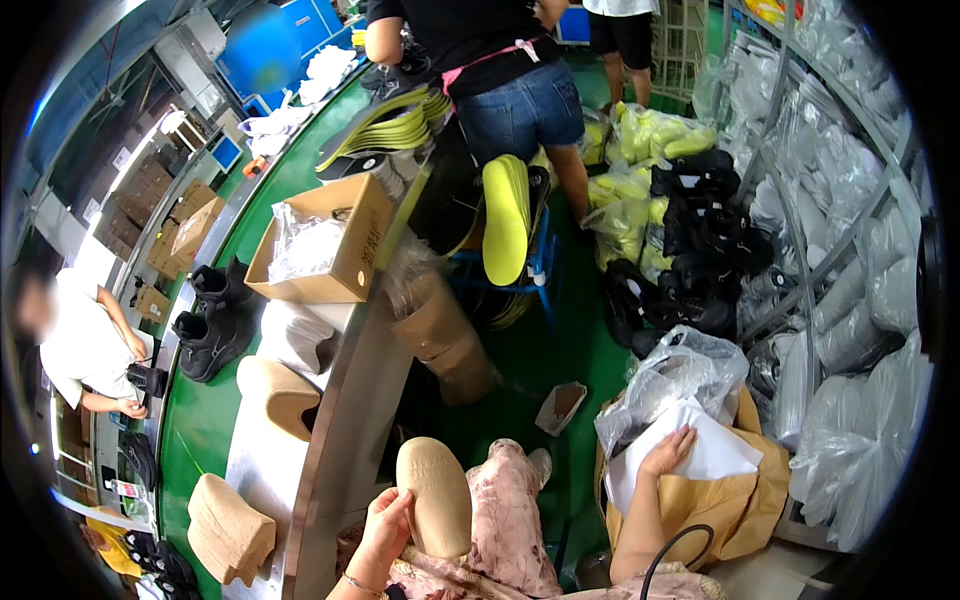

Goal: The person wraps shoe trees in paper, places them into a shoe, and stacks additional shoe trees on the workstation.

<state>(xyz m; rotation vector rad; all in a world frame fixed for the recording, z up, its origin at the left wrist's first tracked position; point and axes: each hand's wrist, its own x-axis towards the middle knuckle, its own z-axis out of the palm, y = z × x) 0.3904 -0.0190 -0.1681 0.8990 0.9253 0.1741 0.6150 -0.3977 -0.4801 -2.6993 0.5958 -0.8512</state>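
In front of my lap, my left hand (385, 525) pinches the edge of a tan moulded shoe insert (434, 490) with a rounded upper end. My right hand (668, 452) lies on white paper sheets (715, 450), fingers stretched out over them. Those sheets sit in the mouth of a large brown paper sack (750, 500), beside a clear plastic bag (690, 370). More tan inserts, a curved one (275, 395) and another (230, 530), rest on the metal-edged bench to my left. A white wrapped piece (295, 340) lies beyond them.
A cardboard box (340, 250) with plastic bags stands on the bench near black shoes (215, 320). Yellow insoles (505, 220) are stacked ahead, near a co-worker in denim shorts (520, 100). Racks of bagged grey items (840, 250) line the right. Another person (95, 340) works across the conveyor.
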